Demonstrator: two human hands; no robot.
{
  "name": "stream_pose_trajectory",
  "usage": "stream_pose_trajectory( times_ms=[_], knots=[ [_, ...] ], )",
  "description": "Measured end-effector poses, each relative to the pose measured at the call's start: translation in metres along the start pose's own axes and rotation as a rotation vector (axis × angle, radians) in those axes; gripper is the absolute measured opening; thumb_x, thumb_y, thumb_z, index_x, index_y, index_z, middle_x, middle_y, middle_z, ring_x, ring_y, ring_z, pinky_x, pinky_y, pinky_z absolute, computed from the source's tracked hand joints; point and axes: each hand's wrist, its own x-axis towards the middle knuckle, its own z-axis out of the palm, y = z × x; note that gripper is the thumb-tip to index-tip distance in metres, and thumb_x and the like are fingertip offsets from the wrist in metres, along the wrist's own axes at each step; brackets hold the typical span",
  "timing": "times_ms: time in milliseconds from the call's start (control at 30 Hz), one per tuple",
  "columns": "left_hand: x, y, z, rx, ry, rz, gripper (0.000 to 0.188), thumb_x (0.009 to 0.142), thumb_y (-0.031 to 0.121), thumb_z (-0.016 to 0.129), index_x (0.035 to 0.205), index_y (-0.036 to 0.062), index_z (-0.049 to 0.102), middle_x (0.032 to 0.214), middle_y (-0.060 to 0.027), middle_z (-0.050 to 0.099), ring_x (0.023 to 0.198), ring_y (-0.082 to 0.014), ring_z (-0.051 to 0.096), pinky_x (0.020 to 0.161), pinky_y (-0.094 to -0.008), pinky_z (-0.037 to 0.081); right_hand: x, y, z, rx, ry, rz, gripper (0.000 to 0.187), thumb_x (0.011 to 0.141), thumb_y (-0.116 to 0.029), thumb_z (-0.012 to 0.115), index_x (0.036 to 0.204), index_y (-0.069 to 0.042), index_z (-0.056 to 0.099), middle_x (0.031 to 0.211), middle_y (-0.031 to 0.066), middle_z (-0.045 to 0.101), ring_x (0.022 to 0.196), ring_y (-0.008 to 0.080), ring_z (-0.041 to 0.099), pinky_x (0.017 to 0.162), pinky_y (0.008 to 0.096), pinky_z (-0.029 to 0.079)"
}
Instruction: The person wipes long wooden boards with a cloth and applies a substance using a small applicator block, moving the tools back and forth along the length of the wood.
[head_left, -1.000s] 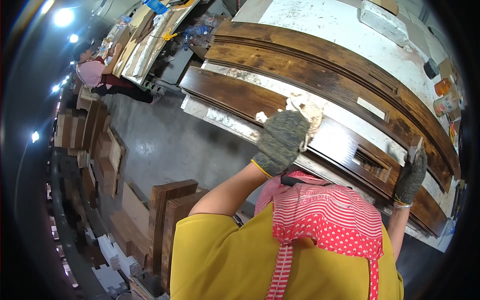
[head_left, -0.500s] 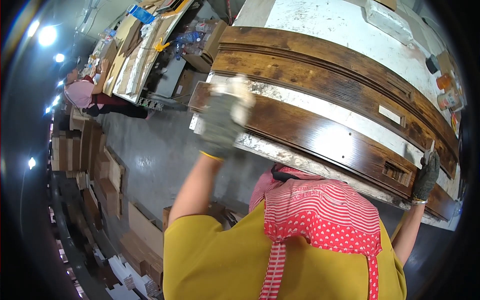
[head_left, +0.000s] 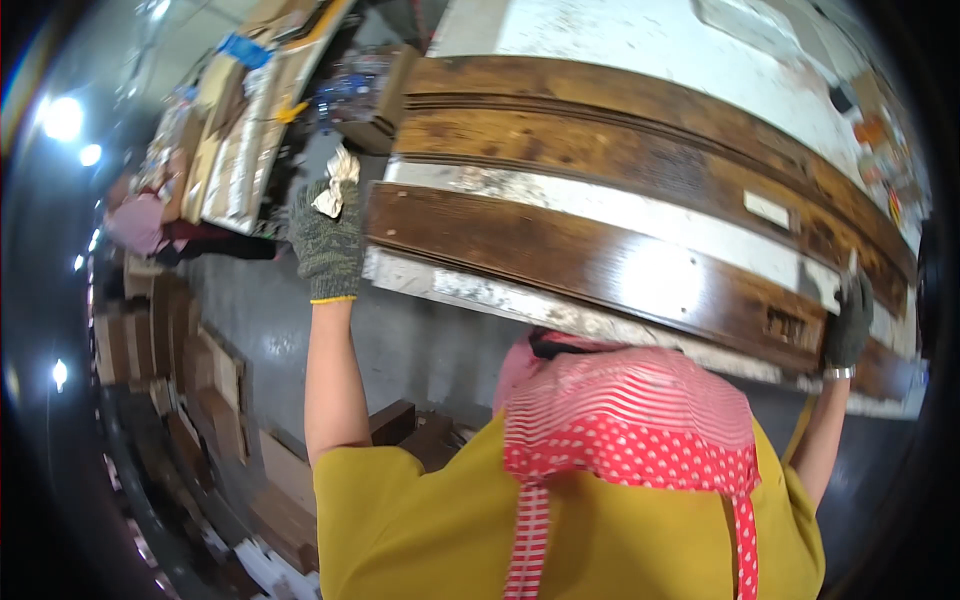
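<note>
My left hand [head_left: 328,240], in a dark grey knitted glove with a yellow cuff, is closed round a crumpled white rag [head_left: 340,180]. It is off the left end of the nearest brown wooden board [head_left: 560,240], apart from it. My right hand [head_left: 850,325], gloved too, is at the right part of that board, beyond a rectangular cut-out. Its fingers look closed, and a thin pale thing [head_left: 853,262] sticks up from them; its kind cannot be made out. A second stained board [head_left: 600,140], with grooves and slots, lies farther back.
The boards lie on a white, stained worktable [head_left: 600,30]. Jars and small containers [head_left: 880,165] stand at its far right. A box of plastic bottles [head_left: 370,95] is at the back left. Another person [head_left: 145,222] stands by a loaded bench; cardboard [head_left: 200,365] is stacked at left.
My left hand has moved left with the rag, from over the near board's left end to beyond it. The right hand stays near the board's right end. The view has shifted slightly.
</note>
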Motion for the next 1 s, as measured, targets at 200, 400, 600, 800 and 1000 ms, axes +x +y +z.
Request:
stream_pose_trajectory(
  times_ms=[200, 400, 600, 800, 1000],
  knots=[
    [-0.044, 0.240, 0.078, -0.390, -0.767, 0.541, 0.020, 0.088, 0.024, 0.065, 0.102, 0.0107, 0.068, 0.094, -0.0113, 0.067, 0.086, -0.0267, 0.065, 0.077, -0.0415, 0.053, 0.002, -0.003, 0.003, 0.661, 0.160, 0.622, 0.033, 0.103, -0.020, 0.057, 0.130, -0.001, 0.061, 0.127, 0.0088, 0.062, 0.108, 0.0181, 0.062, 0.090, 0.0332, 0.053],
    [-0.047, 0.122, 0.117, -0.080, -0.354, 0.552, 0.031, 0.092, 0.040, 0.066, 0.103, 0.0115, 0.071, 0.100, -0.0113, 0.070, 0.097, -0.0299, 0.065, 0.087, -0.0445, 0.050, -0.007, 0.004, 0.005, 0.536, 0.115, 0.471, 0.033, 0.104, -0.020, 0.055, 0.132, -0.004, 0.060, 0.139, 0.0098, 0.055, 0.121, 0.0190, 0.057, 0.097, 0.0350, 0.051],
    [0.057, -0.002, 0.100, 0.415, -0.822, 0.122, 0.035, 0.098, 0.035, 0.054, 0.118, 0.0086, 0.064, 0.123, -0.0179, 0.064, 0.112, -0.0367, 0.062, 0.096, -0.0463, 0.049, -0.011, 0.013, 0.010, 0.681, 0.204, 0.637, 0.033, 0.104, -0.016, 0.056, 0.134, -0.004, 0.059, 0.142, 0.0101, 0.054, 0.121, 0.0191, 0.058, 0.097, 0.0339, 0.052],
    [0.021, 0.049, 0.086, -0.072, -0.600, 0.244, 0.035, 0.094, 0.040, 0.061, 0.113, 0.0106, 0.066, 0.116, -0.0185, 0.067, 0.108, -0.0347, 0.064, 0.093, -0.0440, 0.050, -0.009, 0.009, 0.008, 0.640, 0.198, 0.664, 0.034, 0.105, -0.005, 0.046, 0.138, -0.002, 0.055, 0.145, 0.0145, 0.051, 0.125, 0.0222, 0.056, 0.098, 0.0350, 0.053],
    [0.048, -0.055, 0.090, 0.191, -0.643, -0.244, 0.047, 0.099, 0.045, 0.046, 0.121, 0.0075, 0.063, 0.116, -0.0226, 0.068, 0.109, -0.0420, 0.063, 0.095, -0.0492, 0.049, -0.007, 0.006, 0.007, 0.696, 0.223, 0.686, 0.039, 0.106, -0.022, 0.052, 0.138, -0.001, 0.054, 0.137, 0.0121, 0.057, 0.123, 0.0221, 0.058, 0.099, 0.0369, 0.052]
  ],
)
